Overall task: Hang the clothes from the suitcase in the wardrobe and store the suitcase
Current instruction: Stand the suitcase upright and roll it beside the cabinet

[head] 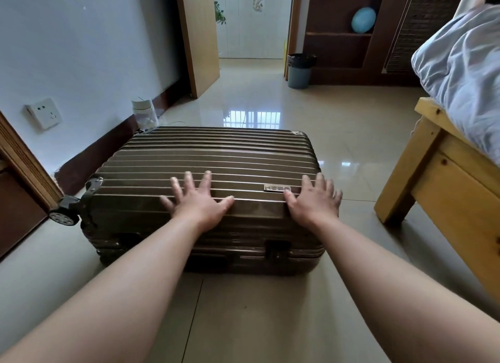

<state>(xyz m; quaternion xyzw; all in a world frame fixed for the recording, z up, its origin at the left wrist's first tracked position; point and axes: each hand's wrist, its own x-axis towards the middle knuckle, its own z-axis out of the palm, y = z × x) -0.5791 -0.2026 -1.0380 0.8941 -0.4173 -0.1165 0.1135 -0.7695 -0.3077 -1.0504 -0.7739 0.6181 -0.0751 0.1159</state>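
Head view gives me the suitcase (208, 167) lying flat and closed on the tiled floor (270, 308), between the wall (81, 51) and the bed (446, 178). My left hand (198, 200) and right hand (315, 200) rest on its ribbed lid near the front edge, fingers (207, 180) spread straight. A bin (299, 70) stands by the doorway beyond.

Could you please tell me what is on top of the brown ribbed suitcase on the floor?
The left hand and the right hand rest flat, fingers spread, on the brown ribbed hard-shell suitcase, near a small metal logo plate. Its lid is closed, so anything inside is hidden.
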